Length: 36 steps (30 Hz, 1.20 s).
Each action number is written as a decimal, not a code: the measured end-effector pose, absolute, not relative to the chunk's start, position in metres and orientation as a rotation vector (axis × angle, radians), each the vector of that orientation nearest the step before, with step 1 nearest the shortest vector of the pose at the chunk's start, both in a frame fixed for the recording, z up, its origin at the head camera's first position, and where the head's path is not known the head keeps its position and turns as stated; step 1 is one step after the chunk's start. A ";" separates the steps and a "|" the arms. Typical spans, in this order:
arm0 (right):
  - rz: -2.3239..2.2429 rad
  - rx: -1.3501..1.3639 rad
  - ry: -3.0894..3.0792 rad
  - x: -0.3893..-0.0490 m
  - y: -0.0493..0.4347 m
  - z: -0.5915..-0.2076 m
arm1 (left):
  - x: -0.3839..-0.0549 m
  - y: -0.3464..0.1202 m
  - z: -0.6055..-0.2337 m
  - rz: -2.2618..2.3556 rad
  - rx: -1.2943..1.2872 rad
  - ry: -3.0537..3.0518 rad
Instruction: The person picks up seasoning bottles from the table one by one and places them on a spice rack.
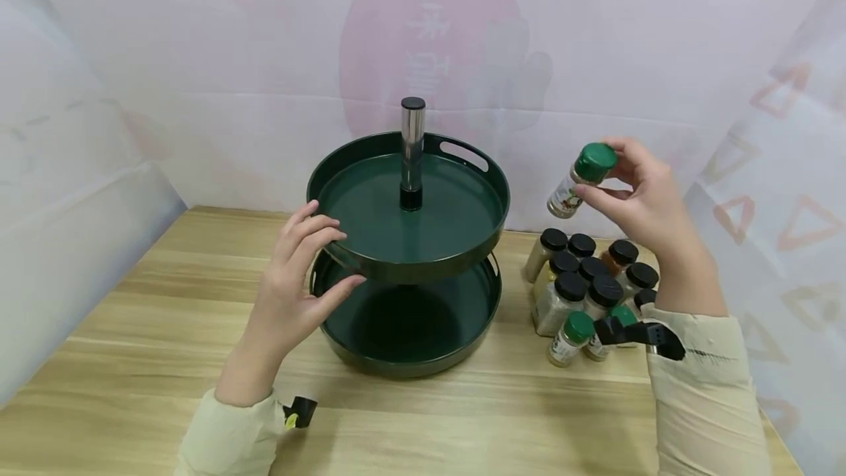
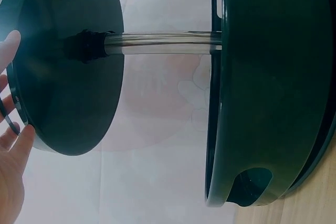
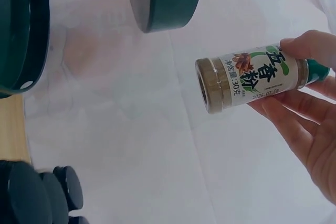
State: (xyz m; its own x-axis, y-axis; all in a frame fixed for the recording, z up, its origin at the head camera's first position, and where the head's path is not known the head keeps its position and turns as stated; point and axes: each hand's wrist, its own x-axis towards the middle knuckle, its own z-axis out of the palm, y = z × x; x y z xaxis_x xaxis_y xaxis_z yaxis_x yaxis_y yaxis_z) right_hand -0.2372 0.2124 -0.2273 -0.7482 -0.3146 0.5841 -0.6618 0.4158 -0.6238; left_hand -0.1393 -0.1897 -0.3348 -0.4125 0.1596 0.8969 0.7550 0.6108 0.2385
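Note:
A dark green two-tier round tray stand (image 1: 396, 233) with a silver centre post (image 1: 413, 145) stands on the table. My left hand (image 1: 294, 281) is at the left rim of its upper tray, fingers over the edge and thumb below. The left wrist view shows those fingers (image 2: 21, 148) against the upper tray (image 2: 68, 98), seen from underneath. My right hand (image 1: 644, 197) pinches a green-capped spice bottle (image 1: 566, 197) near its cap, tilted in the air right of the upper tray. In the right wrist view the bottle (image 3: 252, 80) holds brown powder and bears a printed label.
On the right of the wooden table (image 1: 489, 424) is a cluster of black-capped spice jars (image 1: 558, 307). Several green-capped bottles stand at its front, one of them a small bottle (image 1: 565, 347). A pale printed curtain (image 1: 264, 57) hangs behind the table.

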 end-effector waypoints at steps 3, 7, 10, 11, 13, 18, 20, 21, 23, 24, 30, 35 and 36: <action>1.269 0.814 -2.285 -0.239 0.208 -0.221 | -0.140 -0.188 -0.335 -0.819 -0.733 -1.905; 1.296 0.785 -2.264 -0.241 0.198 -0.216 | -0.140 -0.187 -0.336 -0.825 -0.733 -1.911; 1.322 0.801 -2.246 -0.244 0.187 -0.215 | -0.140 -0.188 -0.337 -0.826 -0.730 -1.912; 1.330 0.817 -2.240 -0.245 0.183 -0.214 | -0.139 -0.188 -0.338 -0.827 -0.729 -1.912; 1.336 0.854 -2.236 -0.248 0.175 -0.213 | -0.139 -0.188 -0.338 -0.825 -0.729 -1.913; 1.387 0.934 -2.257 -0.255 0.153 -0.211 | -0.140 -0.189 -0.339 -0.821 -0.728 -1.917; 1.405 0.953 -2.274 -0.257 0.144 -0.211 | -0.140 -0.189 -0.339 -0.820 -0.726 -1.919; 1.407 0.959 -2.285 -0.257 0.140 -0.211 | -0.140 -0.189 -0.339 -0.819 -0.725 -1.919; 1.401 0.964 -2.305 -0.259 0.132 -0.211 | -0.140 -0.189 -0.340 -0.818 -0.724 -1.920; 1.393 0.971 -2.313 -0.260 0.129 -0.212 | -0.140 -0.189 -0.340 -0.818 -0.724 -1.920; 1.370 0.973 -2.358 -0.266 0.112 -0.215 | -0.141 -0.189 -0.340 -0.819 -0.726 -1.918; 1.353 0.974 -2.378 -0.270 0.101 -0.216 | -0.141 -0.189 -0.341 -0.817 -0.721 -1.929; 1.353 0.980 -2.377 -0.272 0.099 -0.216 | -0.141 -0.189 -0.341 -0.815 -0.720 -1.931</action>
State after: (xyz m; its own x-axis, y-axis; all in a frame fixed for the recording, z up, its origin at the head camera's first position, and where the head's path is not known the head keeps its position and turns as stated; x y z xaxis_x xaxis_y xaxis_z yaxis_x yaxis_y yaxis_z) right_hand -0.2716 0.0988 -0.2161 -0.7479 -0.4355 0.5010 -0.6532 0.3482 -0.6724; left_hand -0.1407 -0.1893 -0.3407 -0.4328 0.1592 0.8873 0.7469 0.6145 0.2540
